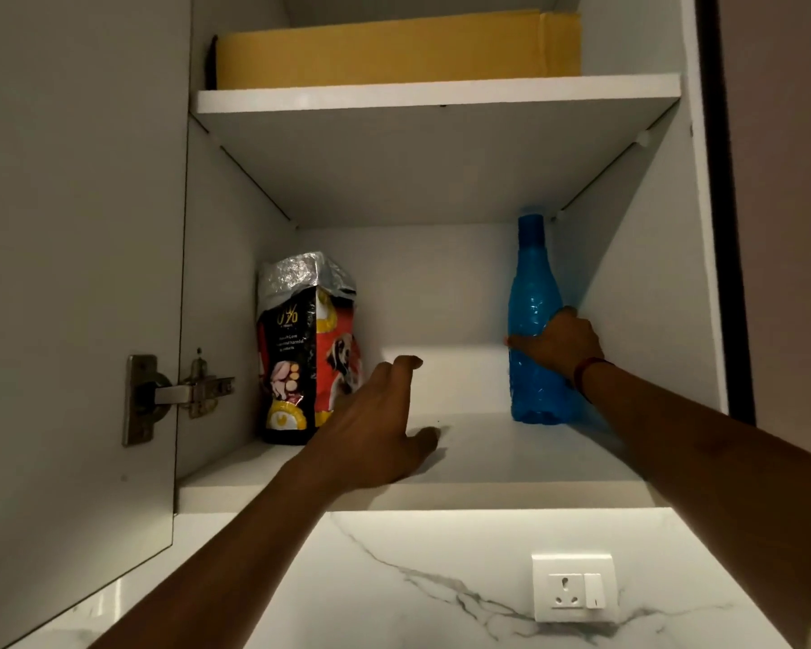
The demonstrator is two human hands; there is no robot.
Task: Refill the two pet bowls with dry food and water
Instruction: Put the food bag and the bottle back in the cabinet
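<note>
dim light fills an open wall cupboard, seen from your head camera as you look up into it. its door (76,227) stands swung out on the left with the metal hinge (169,395) showing. below it is a marble-veined wall (394,578) with a white socket (572,587). on the upper shelf (436,98) lies a flat piece of brown cardboard (394,53).

both things you need stand on the lower shelf (488,456), well apart. the dry food bag (307,348) sits upright at the left end, its foil top crumpled over. the blue bottle (532,283) stands upright at the right end, near the side wall, with its cap on.

your right grip (560,341) is wrapped round the lower body of the bottle, fingers curled about it, and the bottle's base looks to be on the shelf. your left grip (375,423) is slack and spread, holding nothing. it hovers over the shelf just beside the bag's right edge, and you cannot tell from here whether it touches the bag.

as a judgement, you are at the very start, only fetching supplies. neither pet bowl is in view, so nothing shows either one filled. what is left looks like nearly everything: take hold of the bag, bring both items down, find the bowls, pour dry food into one and water into the other. how much water the bottle holds cannot be read through its tinted wall.
</note>
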